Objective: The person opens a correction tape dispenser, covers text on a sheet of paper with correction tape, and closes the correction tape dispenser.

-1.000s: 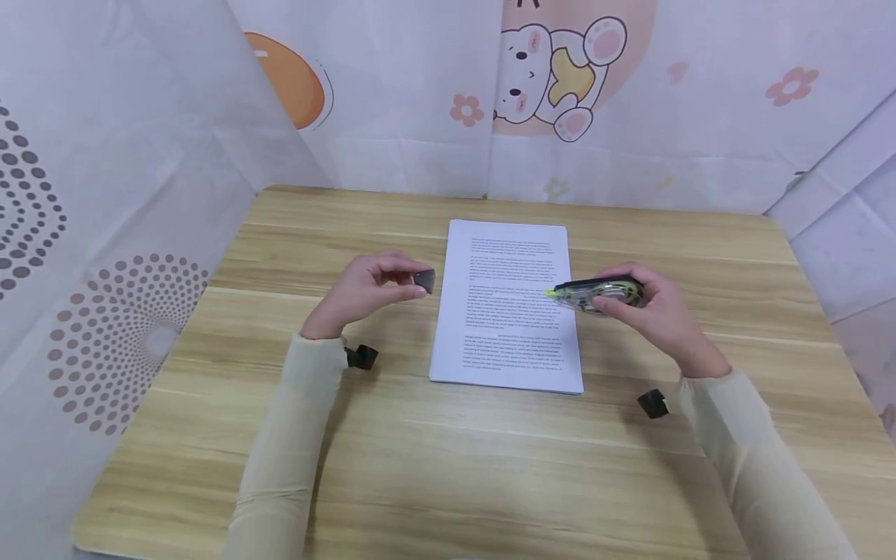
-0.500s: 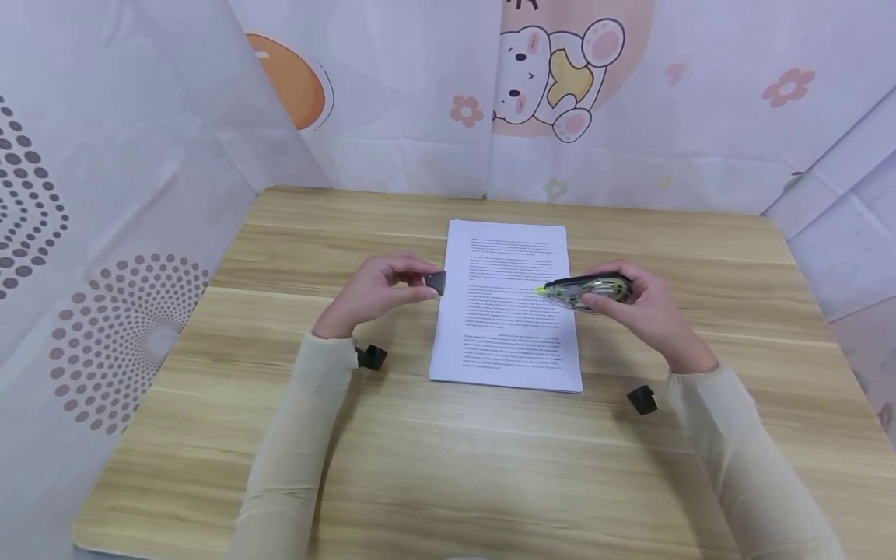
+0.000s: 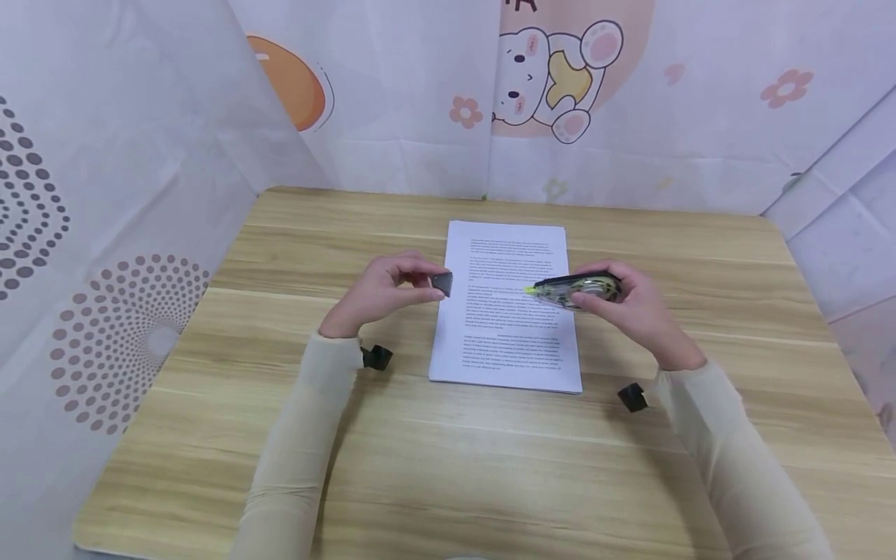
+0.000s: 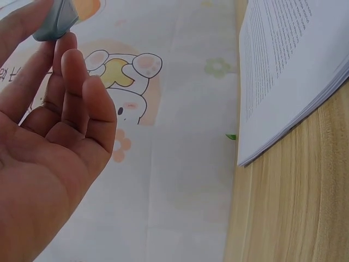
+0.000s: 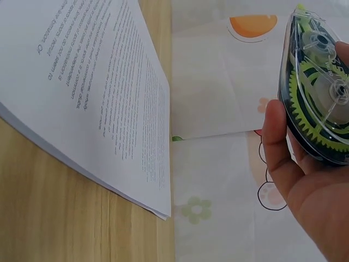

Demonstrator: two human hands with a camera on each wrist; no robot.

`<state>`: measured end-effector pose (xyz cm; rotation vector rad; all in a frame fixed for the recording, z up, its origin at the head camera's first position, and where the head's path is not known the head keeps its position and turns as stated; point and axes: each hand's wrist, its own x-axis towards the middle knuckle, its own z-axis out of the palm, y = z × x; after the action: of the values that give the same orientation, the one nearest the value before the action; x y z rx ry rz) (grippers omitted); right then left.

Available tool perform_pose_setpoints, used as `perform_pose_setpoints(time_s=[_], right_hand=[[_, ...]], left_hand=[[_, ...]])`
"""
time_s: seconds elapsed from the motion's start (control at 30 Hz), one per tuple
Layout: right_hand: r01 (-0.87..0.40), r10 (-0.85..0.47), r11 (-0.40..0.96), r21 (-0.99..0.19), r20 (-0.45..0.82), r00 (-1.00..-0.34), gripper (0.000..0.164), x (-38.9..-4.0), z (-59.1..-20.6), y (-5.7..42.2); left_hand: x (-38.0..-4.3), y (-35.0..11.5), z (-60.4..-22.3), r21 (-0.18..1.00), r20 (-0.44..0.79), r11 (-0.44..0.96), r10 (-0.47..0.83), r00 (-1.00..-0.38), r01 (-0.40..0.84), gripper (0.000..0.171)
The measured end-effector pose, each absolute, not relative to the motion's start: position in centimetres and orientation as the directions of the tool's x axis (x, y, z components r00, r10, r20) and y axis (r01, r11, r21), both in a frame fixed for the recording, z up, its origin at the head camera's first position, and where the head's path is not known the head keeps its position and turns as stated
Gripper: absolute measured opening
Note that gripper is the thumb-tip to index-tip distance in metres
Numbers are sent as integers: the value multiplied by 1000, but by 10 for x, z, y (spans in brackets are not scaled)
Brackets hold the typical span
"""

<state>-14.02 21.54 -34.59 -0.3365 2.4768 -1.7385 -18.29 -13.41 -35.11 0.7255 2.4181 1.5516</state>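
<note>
A correction tape dispenser (image 3: 577, 289), clear with green gears and a yellow-green tip, is gripped by my right hand (image 3: 633, 307) above the right part of the printed paper stack (image 3: 507, 342). Its tip points left. In the right wrist view, the gears of the correction tape (image 5: 322, 93) show through its clear case. My left hand (image 3: 385, 292) pinches a small dark grey cap (image 3: 442, 283) between thumb and fingers at the stack's left edge. The cap (image 4: 57, 22) looks grey-green in the left wrist view, with the other fingers loosely curled below it. Cap and dispenser are apart.
The stack lies on a wooden table (image 3: 504, 467). Behind and to the left hangs a white curtain (image 3: 392, 93) with cartoon prints. Black wrist-camera pieces (image 3: 632, 397) stick out by both wrists.
Both hands have moved inward: the left hand with the cap to the right, the right hand with the correction tape to the left. The gap between them has narrowed. The paper stays put.
</note>
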Motion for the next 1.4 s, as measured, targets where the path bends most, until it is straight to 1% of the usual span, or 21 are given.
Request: perform_pose_setpoints(time_s=[0.4,0.63,0.8,1.07,1.4], right_hand=[[-108,-227,325,-939,33,-973,27,-144,-349,208],[-130,-252,292,-947,55,-966,23,-145,-349,205],[-133,-257,285,-949,58,-965,24,-146,-348,202],[-130,-249,315,-940,50,-967,26,-147,-347,196],[-129,-254,333,-934,43,-966,31,-149,-348,193]], left_hand=[[-181,-129,-351,901,97,327,488,-867,284,31],[-183,-124,-352,897,96,332,500,-861,293,32],[-183,-120,-352,892,86,345,504,-859,292,32],[-182,-114,-351,893,105,329,514,-852,308,32],[-183,-110,-350,890,94,339,516,-851,304,32]])
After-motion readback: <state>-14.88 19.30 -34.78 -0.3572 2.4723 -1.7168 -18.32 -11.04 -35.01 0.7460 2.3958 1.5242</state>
